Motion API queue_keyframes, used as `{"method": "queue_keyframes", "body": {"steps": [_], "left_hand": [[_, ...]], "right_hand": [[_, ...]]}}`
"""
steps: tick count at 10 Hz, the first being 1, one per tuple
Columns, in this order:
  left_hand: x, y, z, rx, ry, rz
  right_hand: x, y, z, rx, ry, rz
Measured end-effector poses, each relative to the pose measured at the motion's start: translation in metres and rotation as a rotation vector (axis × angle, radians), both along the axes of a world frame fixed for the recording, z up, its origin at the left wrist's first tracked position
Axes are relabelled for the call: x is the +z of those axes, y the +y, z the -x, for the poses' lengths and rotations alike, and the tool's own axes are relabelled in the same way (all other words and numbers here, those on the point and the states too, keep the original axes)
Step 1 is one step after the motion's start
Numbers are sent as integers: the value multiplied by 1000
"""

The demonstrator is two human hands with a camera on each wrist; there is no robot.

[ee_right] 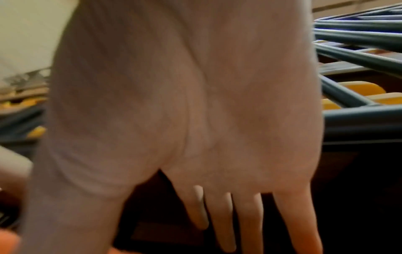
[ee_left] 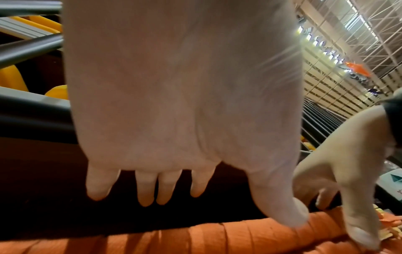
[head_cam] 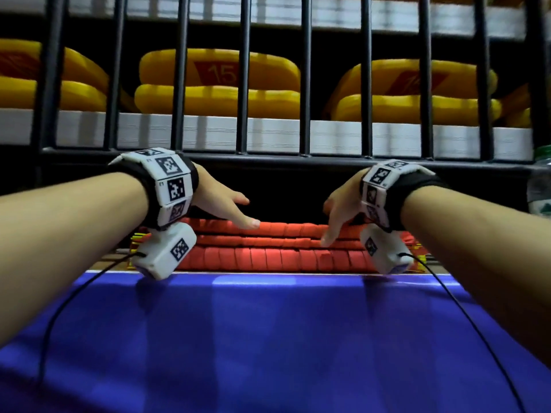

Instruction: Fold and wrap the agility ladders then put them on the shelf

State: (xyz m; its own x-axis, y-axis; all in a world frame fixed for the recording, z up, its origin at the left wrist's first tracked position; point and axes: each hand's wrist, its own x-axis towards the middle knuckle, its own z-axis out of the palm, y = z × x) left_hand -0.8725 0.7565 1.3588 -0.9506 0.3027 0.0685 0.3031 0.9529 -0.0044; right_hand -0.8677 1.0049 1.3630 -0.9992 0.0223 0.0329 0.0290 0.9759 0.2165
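Wrapped agility ladders point(head_cam: 283, 251) lie as a stack of orange-red bundles on the low shelf, under a black rail point(head_cam: 268, 158); yellow rung ends stick out at both sides. My left hand point(head_cam: 238, 210) hovers over the stack's left part with straight, spread fingers, its thumb resting on the top bundle point(ee_left: 217, 238). My right hand point(head_cam: 337, 216) reaches over the right part, thumb tip down on the bundle's front edge. In the right wrist view the right hand point(ee_right: 195, 120) shows straight fingers with nothing in them. Neither hand holds anything.
Black vertical bars point(head_cam: 244, 70) front the shelving. Behind them, yellow pads point(head_cam: 220, 84), one marked 15, lie on a white shelf point(head_cam: 268, 135). A blue mat point(head_cam: 268, 338) spreads before the low shelf. A clear bottle point(head_cam: 541, 186) stands at the far right.
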Motion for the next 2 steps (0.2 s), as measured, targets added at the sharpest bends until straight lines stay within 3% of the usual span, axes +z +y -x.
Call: {"method": "queue_keyframes", "body": {"steps": [2], "left_hand": [[-3, 8, -24, -38, -13, -7]], "right_hand": [[9, -31, -10, 8, 3, -55]]}}
